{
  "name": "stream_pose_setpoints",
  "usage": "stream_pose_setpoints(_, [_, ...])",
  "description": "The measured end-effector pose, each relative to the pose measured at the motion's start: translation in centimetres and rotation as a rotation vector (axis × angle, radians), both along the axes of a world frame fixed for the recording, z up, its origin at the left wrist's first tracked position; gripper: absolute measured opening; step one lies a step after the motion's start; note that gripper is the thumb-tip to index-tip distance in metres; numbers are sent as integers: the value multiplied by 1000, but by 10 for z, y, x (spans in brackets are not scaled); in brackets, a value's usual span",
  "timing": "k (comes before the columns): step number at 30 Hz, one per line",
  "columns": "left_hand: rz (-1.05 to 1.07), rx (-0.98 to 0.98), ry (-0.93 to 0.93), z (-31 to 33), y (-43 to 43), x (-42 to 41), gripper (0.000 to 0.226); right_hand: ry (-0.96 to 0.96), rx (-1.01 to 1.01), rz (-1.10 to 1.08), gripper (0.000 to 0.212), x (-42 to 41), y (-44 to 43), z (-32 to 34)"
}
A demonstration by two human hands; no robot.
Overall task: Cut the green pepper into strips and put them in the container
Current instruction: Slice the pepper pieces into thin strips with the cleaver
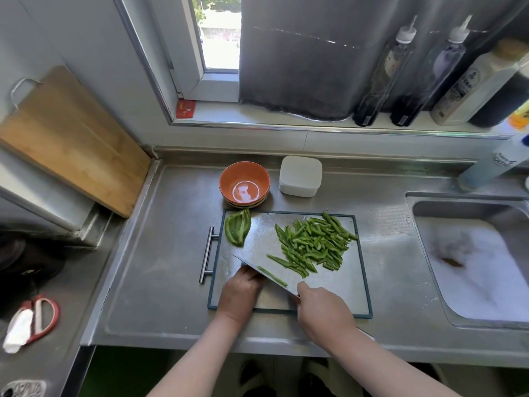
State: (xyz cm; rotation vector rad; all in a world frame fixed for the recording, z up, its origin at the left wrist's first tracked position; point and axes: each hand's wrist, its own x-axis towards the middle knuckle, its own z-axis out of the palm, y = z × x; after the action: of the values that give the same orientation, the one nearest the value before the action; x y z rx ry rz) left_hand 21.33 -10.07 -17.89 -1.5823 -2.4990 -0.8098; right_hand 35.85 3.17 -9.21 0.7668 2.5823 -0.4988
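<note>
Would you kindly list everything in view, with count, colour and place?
cutting board: one, steel, counter centre.
pepper strips: many, green, board's right.
pepper piece: one, green, board's far-left corner.
knife: one, steel, over board's near side.
bowl: one, orange, beyond board.
container: one, white, right of bowl.
wooden board: one, tan, leaning left.
scissors: one, red, far left.
bottles: several, mixed, windowsill.
sink: one, steel, right.
left hand: one, behind blade, fingers hidden.
right hand: one, gripping knife.

Both forearms are bare right to the bottom edge, and so are the left hand and right hand. Lower down, dark footwear shows dimly, its kind unclear.
</note>
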Motion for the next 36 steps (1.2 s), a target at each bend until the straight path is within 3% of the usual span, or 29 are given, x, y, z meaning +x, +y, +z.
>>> stream_pose_setpoints(13, [39, 46, -79, -19, -2, -5, 34, 5, -73, -3, 7, -13, 10, -16])
stream_pose_setpoints(19, [53, 95, -64, -24, -2, -4, 5, -7, -121, -35, 7, -38, 8, -19])
stream_pose_setpoints(26, [14, 78, -47, -20, -9, -4, 19, -1, -161, -65, 9, -51, 11, -22])
stream_pose_setpoints(36, [19, 27, -69, -20, -8, -6, 16, 47, -73, -17, 9, -40, 2, -17])
